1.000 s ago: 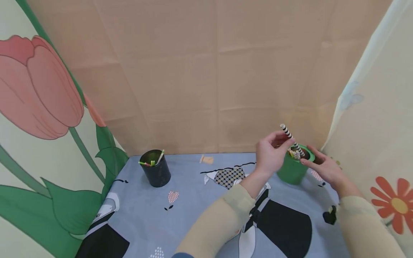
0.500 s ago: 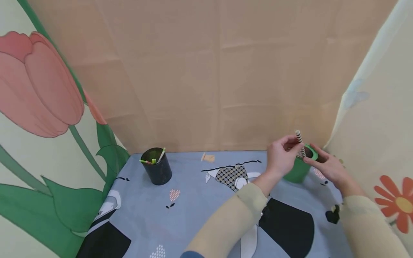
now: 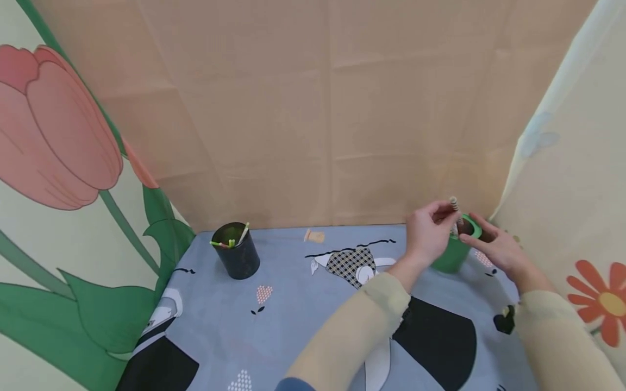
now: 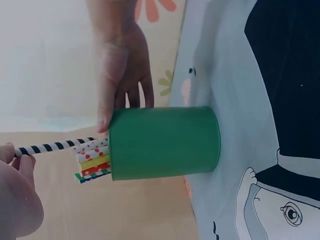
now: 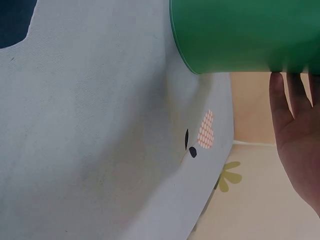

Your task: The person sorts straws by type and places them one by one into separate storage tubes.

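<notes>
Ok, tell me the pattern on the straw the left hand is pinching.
Black and white stripes on the straw, held by the left hand; clearest in the left wrist view.

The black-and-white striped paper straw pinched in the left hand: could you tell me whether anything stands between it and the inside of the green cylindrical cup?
Nothing visible blocks it. The black-and-white striped paper straw already reaches into the green cylindrical cup, beside other patterned straws. The left hand pinches its outer end; the right hand touches the cup's rim.
</notes>
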A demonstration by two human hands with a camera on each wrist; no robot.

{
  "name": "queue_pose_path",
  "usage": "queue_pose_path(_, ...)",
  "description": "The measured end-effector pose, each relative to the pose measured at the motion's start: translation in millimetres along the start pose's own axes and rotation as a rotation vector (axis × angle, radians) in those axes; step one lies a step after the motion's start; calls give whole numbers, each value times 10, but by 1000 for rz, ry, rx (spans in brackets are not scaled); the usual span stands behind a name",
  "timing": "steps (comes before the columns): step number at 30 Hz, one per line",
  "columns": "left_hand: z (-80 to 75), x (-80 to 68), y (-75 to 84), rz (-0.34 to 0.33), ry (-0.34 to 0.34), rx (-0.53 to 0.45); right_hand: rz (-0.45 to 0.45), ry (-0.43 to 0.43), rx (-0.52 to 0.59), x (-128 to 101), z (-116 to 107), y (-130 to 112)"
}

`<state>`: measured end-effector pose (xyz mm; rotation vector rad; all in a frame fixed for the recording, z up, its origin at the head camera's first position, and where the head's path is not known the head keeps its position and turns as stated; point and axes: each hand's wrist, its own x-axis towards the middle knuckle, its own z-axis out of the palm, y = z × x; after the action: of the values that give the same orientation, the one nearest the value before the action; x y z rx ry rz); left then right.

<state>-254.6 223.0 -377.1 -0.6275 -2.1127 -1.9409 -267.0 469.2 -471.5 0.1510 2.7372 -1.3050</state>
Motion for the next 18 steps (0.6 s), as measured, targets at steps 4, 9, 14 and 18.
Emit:
queue_pose_path(4, 54, 2, -41, -7, 2, 24, 4, 10, -3, 0, -1, -4)
queue_pose_path(9, 60, -1, -99, -44, 11, 63, -11, 20, -2, 0, 10, 8)
queue_pose_path(14, 34, 2, -146, -61, 35, 73, -21, 14, 7, 4, 16, 13)
queue_pose_path(18, 15, 10, -152, -54, 41, 69, -23, 7, 20, 12, 14, 18)
